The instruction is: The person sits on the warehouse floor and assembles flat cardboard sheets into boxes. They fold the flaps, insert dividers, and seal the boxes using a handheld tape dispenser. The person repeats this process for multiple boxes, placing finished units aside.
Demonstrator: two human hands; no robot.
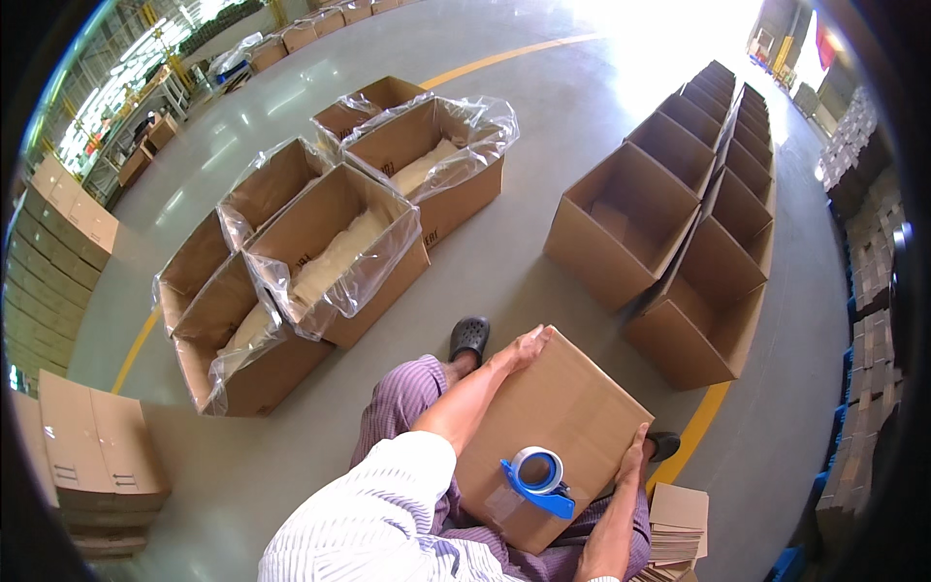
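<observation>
A brown cardboard box [572,407] rests on my lap, its flat face up and tilted a little. My left hand [529,349] grips its far left corner, fingers over the edge. On its right side, my right hand [633,452] holds the edge, the fingers partly hidden behind it. A blue tape dispenser [551,500] with a roll of clear tape lies on the box near me. Beside it, a strip of clear tape [502,501] is stuck to the cardboard.
Ahead left stand several open boxes [388,272] lined with clear plastic bags. Two rows of open boxes [621,213] run away at the right. Flat cardboard pieces [676,524] are stacked by my right leg. Folded cartons [102,446] stand at the left, and more stacks [868,320] line the right.
</observation>
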